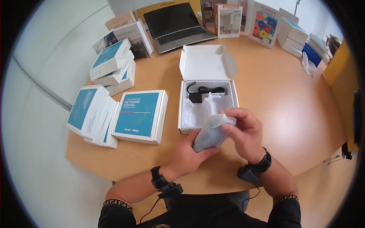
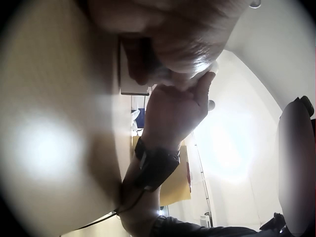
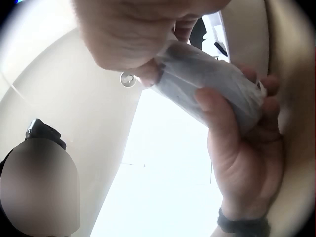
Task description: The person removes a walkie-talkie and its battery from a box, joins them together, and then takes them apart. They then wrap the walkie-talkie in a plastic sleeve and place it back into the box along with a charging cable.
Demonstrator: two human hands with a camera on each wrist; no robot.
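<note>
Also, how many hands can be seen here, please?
2: the left hand holds the lower part of the wrapped item, and the right hand pinches its upper end. No other hand shows.

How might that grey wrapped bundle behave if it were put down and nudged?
The wrapped bundle probably has a firm core, since it looks full and bulky in the left hand. Its wrap looks thin and creased near the right hand, so it would likely crumple. Set down, it might rock or roll, because its sides look rounded.
</note>
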